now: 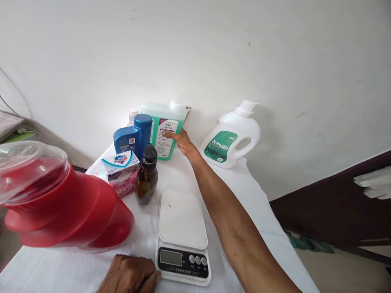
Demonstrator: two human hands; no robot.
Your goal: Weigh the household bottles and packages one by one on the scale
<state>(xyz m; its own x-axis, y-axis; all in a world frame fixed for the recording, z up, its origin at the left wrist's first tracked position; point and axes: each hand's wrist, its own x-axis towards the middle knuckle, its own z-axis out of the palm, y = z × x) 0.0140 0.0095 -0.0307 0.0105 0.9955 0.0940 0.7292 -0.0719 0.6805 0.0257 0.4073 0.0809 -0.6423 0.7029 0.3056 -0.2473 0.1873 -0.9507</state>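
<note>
At the far end of the white-clothed table (244, 191), against the wall, the right hand (180, 140) grips the right side of a translucent rectangular jug of green liquid (163, 130), thumb pressed across its printed label, fingers wrapped behind. Near the front edge, the left hand (130, 274) rests on the cloth, loosely curled and holding nothing, touching the left corner of a white digital kitchen scale (182, 236). Just left of the jug stands a blue plastic bottle (134, 136), with a boxed soap bar (120, 162) and a brown pump bottle (146, 177) nearer. A white handled detergent bottle (233, 138) stands right, apart. A red detergent bottle (61, 203) looms near left.
</note>
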